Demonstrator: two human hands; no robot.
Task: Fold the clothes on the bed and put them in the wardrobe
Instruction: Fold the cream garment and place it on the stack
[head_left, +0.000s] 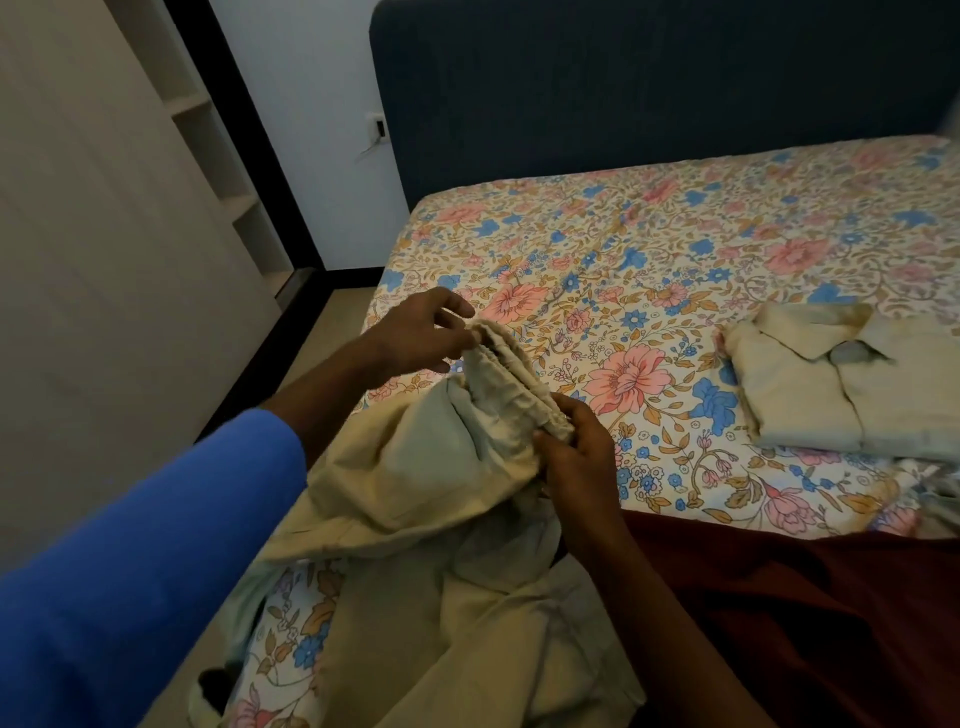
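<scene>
Room: bed (623, 234) with floral sheet, wardrobe (104, 208) on the left
Done: one beige shirt (841, 395) lies folded on the bed, well apart to the right
Left: beige trousers (415, 467) and dark red cloth (779, 597) unfolded; wardrobe step not yet done, by my read
Grip: left hand (421, 332) pinches the waistband's (514, 379) far end, right hand (576, 457) clamps the near end
Trousers: waistband bunched between both hands, legs draped over the bed's near corner

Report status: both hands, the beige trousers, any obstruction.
Waistband held: left hand pinches far end, right hand grips near end. The beige trousers unfolded, partly lifted off the bed. The folded shirt apart on right; maroon cloth beside trousers.
</scene>
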